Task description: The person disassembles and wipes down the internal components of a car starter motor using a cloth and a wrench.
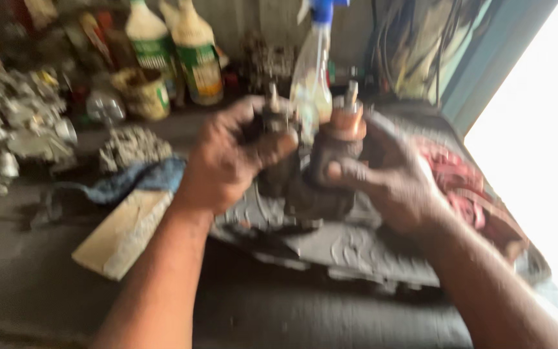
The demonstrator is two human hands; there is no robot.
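grease coats both hands and the dark metal assembly (305,174) they hold between them, upright above a dark patterned mat (356,249) on the workbench (279,310). the left hand (227,158) is wrapped around the left-hand post of the part, fingers curled shut on it with the thumb across the front; the right hand (389,181) clasps the rust-orange cylinder (343,132) on the other side, thumb pressed on its lower face. judging by its bulk and cast look, the assembly is probably heavy and fully rigid, and the oily film likely makes it slippery, so the thick body and the two posts look like the safest places to hold, rather than the thin threaded studs sticking up on top. the picture is blurred, so finer detail cannot be told. a clear spray bottle with a blue head (311,77) stands just behind the part, very near the hands. a blue rag (140,178) and a pale wooden block (124,232) lie to the left, a red cloth (453,181) lies to the right, and bottles (175,52) and metal parts (20,123) crowd the back left. the freest room is toward the near edge of the bench.
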